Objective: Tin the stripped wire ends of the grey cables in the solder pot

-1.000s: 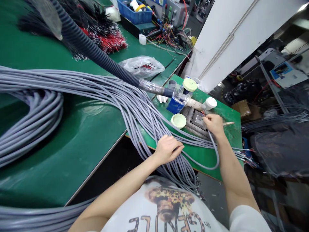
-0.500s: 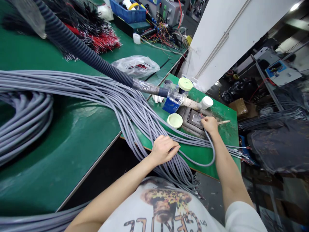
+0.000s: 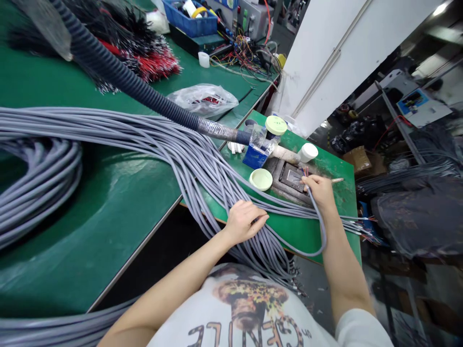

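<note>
My right hand (image 3: 320,193) pinches a grey cable (image 3: 318,217) close to its end, and thin coloured wires (image 3: 306,171) stick up from the fingers. This end is held just above the right side of a dark, square metal pot (image 3: 291,176) with a shiny surface inside. The held cable droops in a loop below the hand. My left hand (image 3: 245,221) lies on the thick bundle of grey cables (image 3: 202,166), its fingers curled over them and its thumb to the right; its fingertips are partly hidden.
A ribbed black hose (image 3: 141,91) runs to a blue box (image 3: 256,156) beside the pot. Around it stand a pale green dish (image 3: 261,179), a yellow-lidded jar (image 3: 276,125) and a white tub (image 3: 308,152). Other stripped cable ends (image 3: 367,231) overhang the bench's right side.
My right hand has shifted slightly right and down and turned, so the coloured wires now point upward from the pot. The cable loop hangs a little lower. My left hand stays nearly still.
</note>
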Motion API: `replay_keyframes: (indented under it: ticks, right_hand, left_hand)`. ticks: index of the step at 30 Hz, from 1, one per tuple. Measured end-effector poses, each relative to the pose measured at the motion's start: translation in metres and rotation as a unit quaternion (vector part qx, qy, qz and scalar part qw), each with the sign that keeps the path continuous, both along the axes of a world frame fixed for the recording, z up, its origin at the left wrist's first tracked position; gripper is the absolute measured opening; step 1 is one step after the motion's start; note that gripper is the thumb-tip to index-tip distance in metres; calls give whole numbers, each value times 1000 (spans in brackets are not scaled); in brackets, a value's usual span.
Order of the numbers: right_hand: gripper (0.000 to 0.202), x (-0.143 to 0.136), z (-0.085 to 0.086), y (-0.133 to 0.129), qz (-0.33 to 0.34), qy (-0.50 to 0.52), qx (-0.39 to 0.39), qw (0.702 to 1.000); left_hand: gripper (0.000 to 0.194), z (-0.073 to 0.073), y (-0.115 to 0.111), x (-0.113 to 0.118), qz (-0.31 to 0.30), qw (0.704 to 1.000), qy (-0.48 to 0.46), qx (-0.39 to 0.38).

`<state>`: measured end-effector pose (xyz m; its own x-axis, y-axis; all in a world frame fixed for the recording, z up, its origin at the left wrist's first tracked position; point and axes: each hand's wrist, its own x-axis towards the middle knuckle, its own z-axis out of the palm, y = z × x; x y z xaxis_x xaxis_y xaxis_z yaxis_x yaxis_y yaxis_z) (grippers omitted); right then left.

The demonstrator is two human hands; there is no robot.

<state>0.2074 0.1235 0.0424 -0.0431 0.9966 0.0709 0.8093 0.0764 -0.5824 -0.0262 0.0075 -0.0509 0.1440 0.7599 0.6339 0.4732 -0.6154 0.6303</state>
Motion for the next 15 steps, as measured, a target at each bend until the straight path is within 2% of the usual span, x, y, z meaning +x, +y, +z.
replay_keyframes:
  ticks: [3,5,6,8,10,11,13,15]
  right_hand:
    - [37,-23,9,-37,33,216,-42,975]
    - [36,-38,11,-59,56,292,-67,952]
    - [36,-45,11,-69,68,314,-77,944]
    - [36,-56,14,-85,91,331,-97,934]
    - [37,-62,16,-96,106,329,-115,931]
    - [37,-63,17,-100,109,330,-123,930]
    - [37,-63,18,-106,111,344,-133,923]
    - [37,-60,16,-109,111,362,-138,915]
  left_hand:
    - [9,9,-2,3,-6,994,-102,-32]
    - [9,18,-4,10,-25,967,-235,-95]
    - [13,23,-5,15,-49,940,-307,-139]
    - [24,29,-6,27,-119,865,-433,-222]
    - [31,32,-6,40,-178,792,-515,-274]
    - [32,32,-6,45,-190,767,-542,-286]
    - [31,32,-7,53,-195,739,-573,-296]
    - [29,31,-8,58,-192,731,-583,-298]
